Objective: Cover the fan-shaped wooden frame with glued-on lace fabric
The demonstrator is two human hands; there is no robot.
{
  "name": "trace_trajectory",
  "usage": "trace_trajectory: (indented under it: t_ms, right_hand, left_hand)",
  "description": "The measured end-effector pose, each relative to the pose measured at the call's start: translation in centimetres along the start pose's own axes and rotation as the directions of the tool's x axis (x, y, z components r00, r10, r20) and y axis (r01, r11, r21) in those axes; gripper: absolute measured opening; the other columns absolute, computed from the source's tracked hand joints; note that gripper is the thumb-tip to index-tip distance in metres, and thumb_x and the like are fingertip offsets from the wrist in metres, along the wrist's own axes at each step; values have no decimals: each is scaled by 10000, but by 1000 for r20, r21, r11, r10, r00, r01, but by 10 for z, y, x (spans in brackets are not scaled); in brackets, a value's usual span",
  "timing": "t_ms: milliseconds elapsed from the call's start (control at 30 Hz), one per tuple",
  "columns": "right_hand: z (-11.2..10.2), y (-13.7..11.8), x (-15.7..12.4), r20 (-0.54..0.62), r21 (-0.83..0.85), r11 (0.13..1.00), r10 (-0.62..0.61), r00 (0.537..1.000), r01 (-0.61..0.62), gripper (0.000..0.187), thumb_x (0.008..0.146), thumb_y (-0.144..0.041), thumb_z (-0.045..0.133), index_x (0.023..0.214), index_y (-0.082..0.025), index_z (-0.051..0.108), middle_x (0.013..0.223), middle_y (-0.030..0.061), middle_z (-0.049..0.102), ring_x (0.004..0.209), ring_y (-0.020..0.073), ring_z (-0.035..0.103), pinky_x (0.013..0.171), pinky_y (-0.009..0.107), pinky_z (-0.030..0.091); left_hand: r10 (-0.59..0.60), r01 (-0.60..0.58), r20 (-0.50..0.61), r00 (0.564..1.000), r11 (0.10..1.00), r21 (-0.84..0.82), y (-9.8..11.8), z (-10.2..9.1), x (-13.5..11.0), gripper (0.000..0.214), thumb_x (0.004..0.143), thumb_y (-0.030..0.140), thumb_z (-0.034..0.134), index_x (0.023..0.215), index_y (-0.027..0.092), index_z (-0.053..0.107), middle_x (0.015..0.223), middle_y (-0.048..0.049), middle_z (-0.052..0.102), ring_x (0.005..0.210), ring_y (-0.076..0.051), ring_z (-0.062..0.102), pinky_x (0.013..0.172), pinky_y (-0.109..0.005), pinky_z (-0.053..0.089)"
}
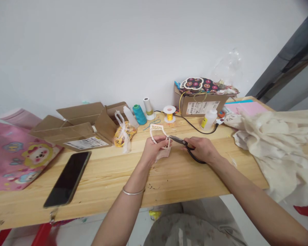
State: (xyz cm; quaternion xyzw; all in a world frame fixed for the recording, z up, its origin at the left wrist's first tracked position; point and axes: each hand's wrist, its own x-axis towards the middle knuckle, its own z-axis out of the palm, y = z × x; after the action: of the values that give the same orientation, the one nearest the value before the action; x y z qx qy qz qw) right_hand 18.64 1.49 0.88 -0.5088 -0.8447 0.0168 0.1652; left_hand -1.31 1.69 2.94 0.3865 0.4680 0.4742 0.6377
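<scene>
My left hand [154, 149] is closed around a small cream-coloured curved piece with a lattice edge [157, 131], held above the wooden table [105, 177]. A scrap of the same pale material hangs below my fingers. My right hand [204, 149] grips black scissors [181, 141] by their loop handles. The blades point left and touch the edge of the cream piece near my left thumb. A silver bangle [132, 192] sits on my left wrist.
A black phone [68, 178] lies at the front left beside pink patterned cloth [12, 153]. Open cardboard boxes [79, 128], a bag of yellow bands [123, 134], thread spools [139, 114], a glue bottle [209, 119] and another box [202, 102] stand behind. Cream fabric [279, 147] is heaped at the right.
</scene>
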Motion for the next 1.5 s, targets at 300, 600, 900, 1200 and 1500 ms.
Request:
trace_trajectory:
  t_ms: [300, 600, 900, 1200, 1500]
  right_hand:
    - [0, 3, -1, 17, -88, 995, -46, 999, 47, 285, 809, -411, 420, 839, -198, 607, 692, 37, 643, 588, 141, 549, 487, 246, 235]
    - [-1, 4, -2, 1, 130, 985, -115, 993, 114, 282, 810, -376, 434, 773, -164, 616, 571, 25, 579, 507, 113, 479, 504, 215, 299]
    - [-4, 9, 0, 4, 314, 944, -112, 994, 105, 331, 757, -479, 512, 777, -162, 605, 560, -6, 532, 506, 105, 445, 504, 204, 314]
    - [-4, 5, 0, -10, 144, 989, -13, 1000, 14, 369, 751, -499, 502, 907, -184, 612, 683, 25, 599, 561, 125, 505, 513, 218, 320]
    - [-1, 3, 0, -24, 14, 999, -36, 999, 36, 331, 785, -450, 461, 916, -186, 612, 727, 44, 632, 590, 135, 542, 500, 224, 299]
  left_hand:
    - [-44, 44, 29, 999, 999, 1, -8, -6, 5, 176, 525, 182, 714, 685, 114, 684, 644, -53, 679, 579, -145, 607, 576, -248, 458]
    - [-119, 118, 143, 983, 993, 16, 4, -9, 1, 197, 533, 173, 714, 711, 94, 685, 676, -72, 683, 571, -135, 601, 567, -238, 457]
    - [-63, 63, 138, 988, 998, 3, 3, -6, 0, 224, 555, 207, 716, 749, 100, 685, 722, -78, 682, 608, -140, 603, 587, -240, 453]
    - [-36, 34, 55, 998, 999, 30, 0, -3, -1, 257, 535, 244, 731, 757, 121, 693, 715, -69, 689, 633, -157, 613, 604, -254, 461]
    - [-35, 33, 43, 998, 998, 44, -6, -3, 3, 272, 529, 255, 735, 763, 124, 694, 706, -68, 690, 624, -163, 613, 588, -256, 457]
